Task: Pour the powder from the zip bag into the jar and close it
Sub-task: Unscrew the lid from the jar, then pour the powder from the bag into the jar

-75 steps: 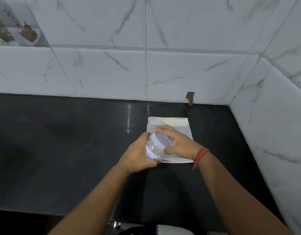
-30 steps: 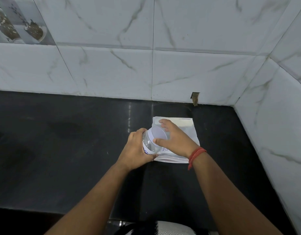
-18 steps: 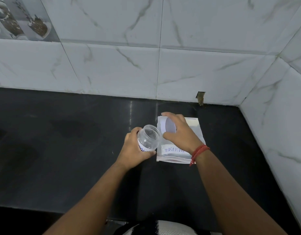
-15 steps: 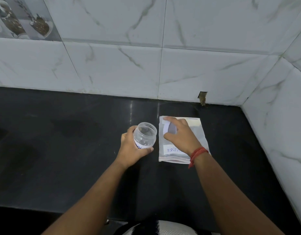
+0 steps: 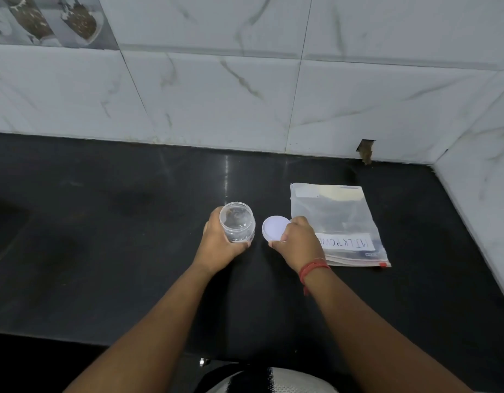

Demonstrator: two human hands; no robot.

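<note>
Left hand [image 5: 219, 245] is wrapping its fingers around the clear jar [image 5: 237, 226], clamped on the lower body while the jar is standing upright on the black countertop [image 5: 103, 251] with its mouth open and uncovered. Right hand [image 5: 297, 242] is pinching the white lid [image 5: 274, 228] by its near and right edge, fingers closed on the rim, and the lid is sitting just beside the jar on its right, apart from it; whether the lid is resting on the counter or being held slightly above it is hard to tell. A red thread bracelet [image 5: 313, 268] is circling the right wrist. The zip bag [image 5: 338, 222] is lying flat on the countertop just to the right of the right hand, partly covered by the knuckles, with a white handwritten label [image 5: 347, 241] across its near part (the letters are reading upside down from this view) and its red-marked seal edge facing the person. White marble-patterned wall tiles [image 5: 245, 95] are lining the back and right side of the counter, and the bag is lying near that corner.
</note>
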